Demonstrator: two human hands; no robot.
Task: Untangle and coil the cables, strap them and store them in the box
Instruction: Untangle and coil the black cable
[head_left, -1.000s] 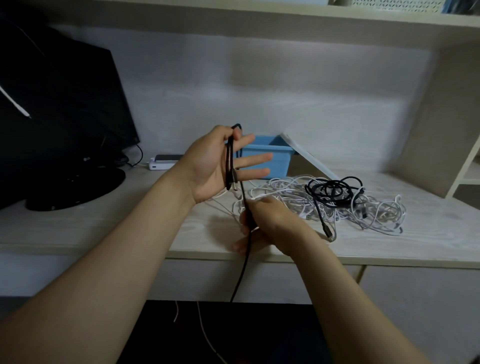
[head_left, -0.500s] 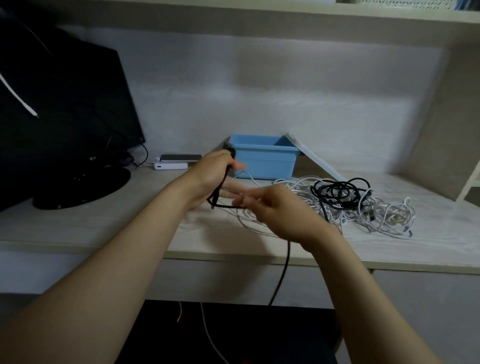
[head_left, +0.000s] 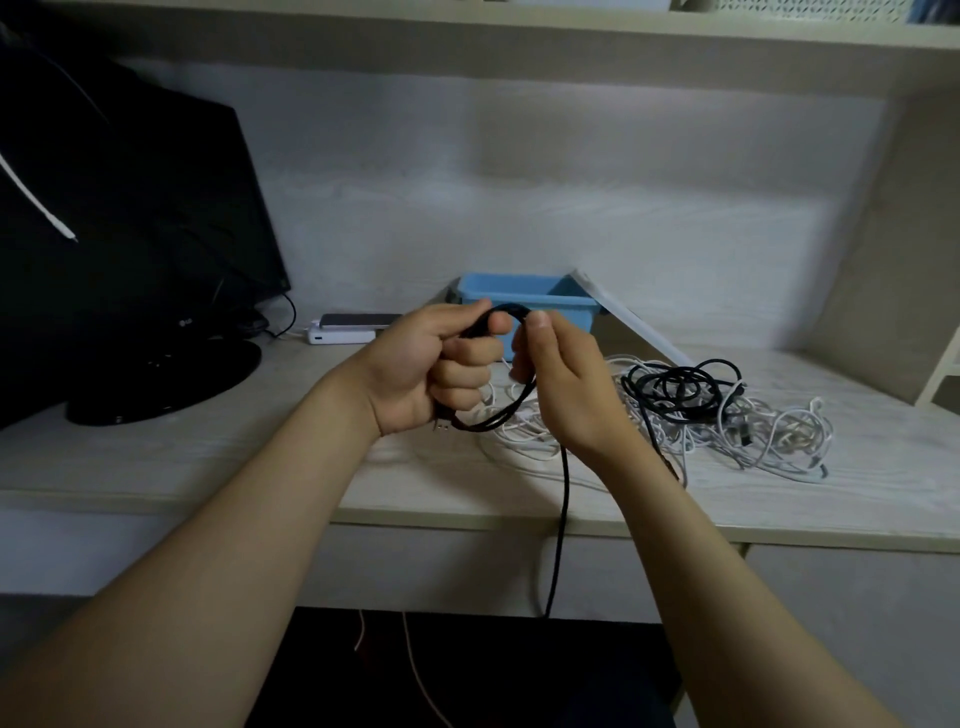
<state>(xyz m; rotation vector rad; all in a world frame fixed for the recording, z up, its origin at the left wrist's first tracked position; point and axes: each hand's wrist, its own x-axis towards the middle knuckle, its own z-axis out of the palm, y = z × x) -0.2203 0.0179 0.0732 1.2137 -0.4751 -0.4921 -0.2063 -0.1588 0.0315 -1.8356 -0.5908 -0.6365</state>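
Observation:
My left hand (head_left: 441, 371) is curled into a fist round a loop of black cable (head_left: 563, 499), with the plug end poking out below the palm. My right hand (head_left: 563, 384) pinches the same cable at the top of the loop, right beside the left thumb. The rest of that cable hangs down over the desk's front edge. A tangle of white cables (head_left: 769, 436) with a black cable bundle (head_left: 680, 387) on top lies on the desk to the right. The blue box (head_left: 519, 291) stands open behind my hands.
A black monitor (head_left: 130, 218) on its round stand fills the left. A white power bank with a phone on it (head_left: 343, 332) lies by the wall. The box's lid (head_left: 628, 317) leans beside the box. A shelf runs overhead; a side panel closes the right.
My left hand has gone from fingers spread to a fist round the cable. My right hand rose from the desk edge to the top of the loop, laying another turn.

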